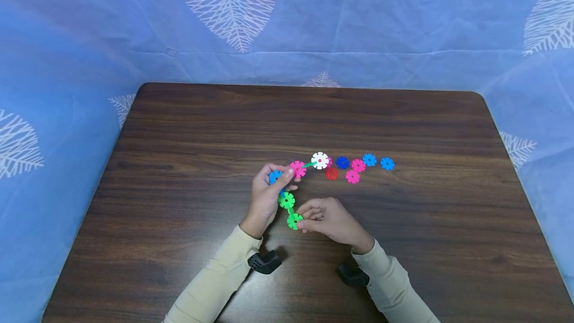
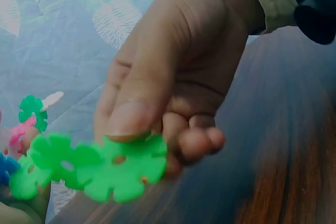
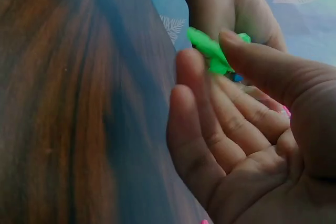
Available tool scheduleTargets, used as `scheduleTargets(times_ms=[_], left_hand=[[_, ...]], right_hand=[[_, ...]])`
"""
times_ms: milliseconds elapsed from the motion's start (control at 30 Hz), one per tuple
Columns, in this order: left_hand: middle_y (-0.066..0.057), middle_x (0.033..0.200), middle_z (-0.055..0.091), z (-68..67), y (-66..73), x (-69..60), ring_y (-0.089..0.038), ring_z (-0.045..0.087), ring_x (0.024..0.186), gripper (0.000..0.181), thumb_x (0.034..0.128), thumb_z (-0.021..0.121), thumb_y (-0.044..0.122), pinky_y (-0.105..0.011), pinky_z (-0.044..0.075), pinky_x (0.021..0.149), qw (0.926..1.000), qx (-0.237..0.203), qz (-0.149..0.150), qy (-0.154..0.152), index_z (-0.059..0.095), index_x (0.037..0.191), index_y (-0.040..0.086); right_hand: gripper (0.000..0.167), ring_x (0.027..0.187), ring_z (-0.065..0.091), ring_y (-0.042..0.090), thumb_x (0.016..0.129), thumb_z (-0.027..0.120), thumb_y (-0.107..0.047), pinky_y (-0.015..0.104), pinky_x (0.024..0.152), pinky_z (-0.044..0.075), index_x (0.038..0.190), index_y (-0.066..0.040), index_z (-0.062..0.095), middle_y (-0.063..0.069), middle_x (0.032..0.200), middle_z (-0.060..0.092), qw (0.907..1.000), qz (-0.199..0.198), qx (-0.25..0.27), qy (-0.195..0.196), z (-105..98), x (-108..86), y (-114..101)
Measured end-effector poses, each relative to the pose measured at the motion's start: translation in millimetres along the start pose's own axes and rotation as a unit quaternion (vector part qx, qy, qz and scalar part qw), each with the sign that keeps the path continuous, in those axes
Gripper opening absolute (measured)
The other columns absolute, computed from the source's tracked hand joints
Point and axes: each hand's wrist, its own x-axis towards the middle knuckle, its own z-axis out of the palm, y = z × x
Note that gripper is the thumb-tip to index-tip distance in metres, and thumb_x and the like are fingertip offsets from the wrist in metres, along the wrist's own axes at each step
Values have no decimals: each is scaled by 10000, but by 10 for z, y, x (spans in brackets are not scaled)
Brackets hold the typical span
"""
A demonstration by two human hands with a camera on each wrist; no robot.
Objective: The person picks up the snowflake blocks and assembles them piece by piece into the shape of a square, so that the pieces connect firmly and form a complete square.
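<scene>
Soft light, sheen on tabletop (image 1: pixel 296 303), hazy wrist views

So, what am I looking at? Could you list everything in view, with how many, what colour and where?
Chain of notched discs: apparently one, partly hidden; green, blue, pink and white; in both hands
Red notched disc: one, red, beside the chain's white disc
Dark blue notched disc: one, dark blue, right of the white disc
Pink notched discs: three, pink, two among the group, one partly behind the white disc
Light blue notched discs: two, light blue, group's right end
Tabletop: one, dark brown wood-grain, beneath
Cloth: blue with white leaf prints, around the table
Wrist devices: two, black, at the wrists
Sleeves: two, cream, forearms
Left hand: one, bare, holding the chain
Right hand: one, bare, pinching its green end
</scene>
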Motion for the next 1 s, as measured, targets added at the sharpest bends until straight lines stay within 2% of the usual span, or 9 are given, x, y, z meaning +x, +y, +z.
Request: scheduleTargets(times_ms=[100,233,367,467,600,733,833,900,1000], left_hand=[[-33,916,649,-12,-3,-10,-141,704,777,103,889,637,42,-260,581,683,9997,-237,-10,-87,534,886,31],[-37,917,652,-26,-10,-13,-158,712,786,149,874,666,69,-266,580,723,9990,-407,-26,-164,520,875,39],[-1,836,653,-60,-20,-4,-138,708,746,169,878,654,65,-257,581,714,9988,-386,4,-293,486,882,79],[37,815,662,-105,-24,2,-113,697,717,197,877,643,60,-246,579,684,9985,-242,126,-475,464,953,94],[58,848,677,-152,3,-4,-99,667,702,286,877,590,15,-235,564,660,9982,102,128,-584,459,1130,8],[66,814,653,-160,51,-23,-111,628,658,377,857,506,-44,-252,558,624,9971,488,-164,-563,410,1217,-104],[58,747,627,-158,57,-27,-106,607,601,335,893,484,-23,-257,560,579,9948,781,-296,-574,405,1188,-159],[44,688,603,-156,42,-22,-99,593,552,303,938,478,26,-247,551,544,9926,1056,-273,-537,428,1159,-176],[18,612,533,-146,9,-9,-91,558,480,312,997,456,123,-228,519,500,9854,1663,-96,-343,486,1121,-161]], right_hand=[[168,691,681,167,889,654,-123,361,610,576,969,24,672,164,832,701,9999,-116,11,47,-18,-14,0],[137,680,667,241,895,652,-144,344,592,566,935,-16,683,133,811,694,9994,-110,-178,275,-66,-37,8],[132,672,636,251,901,649,-172,321,588,550,940,-51,687,98,812,684,9979,-123,-365,521,-131,-66,9],[123,665,616,250,907,641,-176,318,587,542,943,-67,687,80,800,677,9966,-137,-475,662,-189,-91,11],[113,642,581,270,912,632,-157,289,571,520,947,-64,687,82,772,666,9949,-196,-564,819,-266,-132,18],[109,581,512,214,912,627,-137,235,530,463,950,-58,692,113,718,614,9931,-279,-622,955,-323,-165,12],[112,557,469,111,911,627,-135,216,513,436,949,-54,694,130,702,583,9924,-295,-674,990,-343,-176,2],[113,565,456,60,910,629,-139,212,512,432,952,-57,696,127,720,592,9924,-244,-689,989,-346,-181,-2],[115,574,486,103,909,633,-148,221,523,450,956,-65,697,104,747,613,9927,-149,-697,968,-341,-185,4]])
